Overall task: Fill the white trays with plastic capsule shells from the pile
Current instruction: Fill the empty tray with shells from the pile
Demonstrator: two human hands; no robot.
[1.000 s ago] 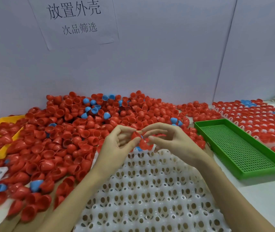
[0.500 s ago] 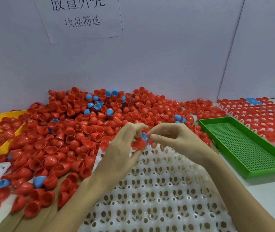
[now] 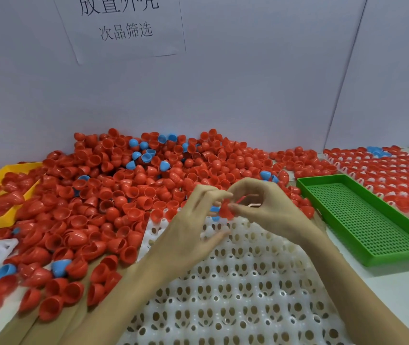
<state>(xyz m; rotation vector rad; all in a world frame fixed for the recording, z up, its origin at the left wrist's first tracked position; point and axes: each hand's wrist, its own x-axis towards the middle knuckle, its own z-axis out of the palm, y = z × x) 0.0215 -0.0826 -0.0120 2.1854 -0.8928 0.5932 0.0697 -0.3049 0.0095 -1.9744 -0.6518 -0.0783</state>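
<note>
While both hands [image 3: 260, 207] pinch a red shell [image 3: 227, 210], it hovers just above the white tray [image 3: 235, 282]'s far edge, right hand nearer.

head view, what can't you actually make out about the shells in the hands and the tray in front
- Red shell, head view: left hand and right hand fingers cover it; one shell or several nested, cannot tell.
- Blue shell: mostly hidden behind the left fingers; held or lying on the tray, unclear.
- White tray: cut off by the bottom edge, far end under the pile.
- Wall sign: top cropped.
</note>
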